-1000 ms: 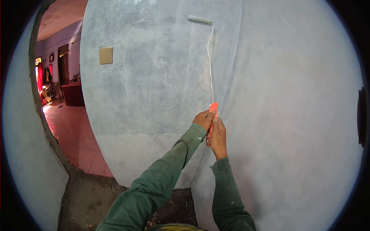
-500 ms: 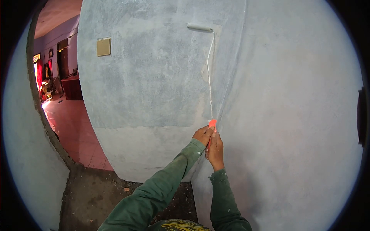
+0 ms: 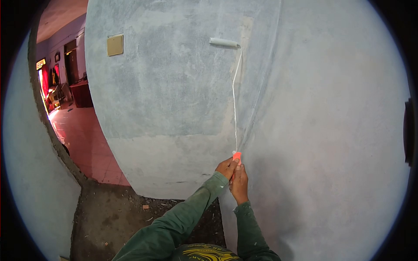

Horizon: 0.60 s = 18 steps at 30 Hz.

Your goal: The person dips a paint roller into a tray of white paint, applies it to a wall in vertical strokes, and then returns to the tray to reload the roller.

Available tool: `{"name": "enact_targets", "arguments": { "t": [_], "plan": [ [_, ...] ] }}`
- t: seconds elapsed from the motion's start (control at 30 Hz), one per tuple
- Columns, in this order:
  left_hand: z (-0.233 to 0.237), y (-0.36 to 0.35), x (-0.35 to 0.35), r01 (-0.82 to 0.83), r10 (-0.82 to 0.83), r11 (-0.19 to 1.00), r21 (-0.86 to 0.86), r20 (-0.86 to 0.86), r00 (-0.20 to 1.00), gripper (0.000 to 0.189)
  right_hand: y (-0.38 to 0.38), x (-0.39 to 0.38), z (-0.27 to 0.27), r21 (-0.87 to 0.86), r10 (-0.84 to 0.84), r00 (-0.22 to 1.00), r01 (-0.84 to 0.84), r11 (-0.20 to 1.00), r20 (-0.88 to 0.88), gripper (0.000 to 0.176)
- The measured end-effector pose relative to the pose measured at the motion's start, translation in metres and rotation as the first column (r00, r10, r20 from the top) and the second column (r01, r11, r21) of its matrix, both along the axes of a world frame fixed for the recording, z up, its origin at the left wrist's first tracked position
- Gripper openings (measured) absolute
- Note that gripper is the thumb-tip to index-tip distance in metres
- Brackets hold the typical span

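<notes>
A paint roller (image 3: 224, 42) with a pale sleeve lies against the grey wall (image 3: 170, 87), near the inner corner. Its long, thin, paint-whitened rod runs down to an orange handle (image 3: 237, 157). My left hand (image 3: 226, 168) is closed round the upper part of that handle, thumb along it. Just below and to the right, my right hand (image 3: 239, 185) also grips the handle, which is mostly hidden by the fingers. Both arms are in green sleeves, with specks of paint on the cuffs.
A beige switch plate (image 3: 115, 45) is on the wall, left of the roller. Further left, a doorway opens onto a room with a pink tiled floor (image 3: 89, 143). Another wall (image 3: 331, 122) rises at the right. Small debris lies on the rough dark floor (image 3: 113, 217).
The roller has moved down the wall, and both hands have come lower with the handle. The view has tilted slightly downward. Both hands keep their hold.
</notes>
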<state>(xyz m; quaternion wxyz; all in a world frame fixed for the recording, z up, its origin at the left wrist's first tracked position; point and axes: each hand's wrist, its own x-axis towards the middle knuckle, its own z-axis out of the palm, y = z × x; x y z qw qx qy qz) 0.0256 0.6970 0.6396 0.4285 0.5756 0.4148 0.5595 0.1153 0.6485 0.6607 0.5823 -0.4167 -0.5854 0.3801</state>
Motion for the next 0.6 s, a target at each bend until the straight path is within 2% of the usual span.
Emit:
{"name": "enact_targets", "arguments": {
  "t": [0.17,0.2,0.27,0.37,0.53,0.6],
  "plan": [
    [-0.031,-0.013,0.005,0.001,0.000,0.997,-0.081,0.003,1.000,0.041,-0.009,0.004,-0.032,-0.010,-0.021,1.000,0.021,1.000,0.007,0.031],
    [-0.036,-0.017,0.006,-0.004,0.003,0.994,-0.107,-0.011,1.000,0.041,-0.008,0.007,-0.042,-0.059,-0.015,1.000,0.016,0.998,0.017,0.031],
    [-0.052,-0.018,0.007,-0.002,-0.001,0.993,-0.117,-0.022,1.000,0.041,-0.009,0.010,-0.060,-0.114,-0.008,1.000,0.011,0.993,0.027,0.031],
    [-0.075,-0.021,0.007,0.009,-0.015,0.991,-0.135,-0.041,0.999,0.041,-0.015,0.013,-0.075,-0.083,-0.024,0.998,0.028,0.996,0.051,0.032],
    [-0.099,-0.036,0.011,-0.011,0.006,0.988,-0.151,-0.032,0.999,0.040,-0.024,0.016,-0.097,-0.199,-0.005,0.996,0.021,0.980,0.084,0.032],
    [-0.113,-0.037,0.011,0.010,-0.012,0.986,-0.169,-0.010,1.000,0.040,-0.031,0.016,-0.102,-0.173,-0.015,0.996,0.030,0.985,0.091,0.033]
  ]
}}
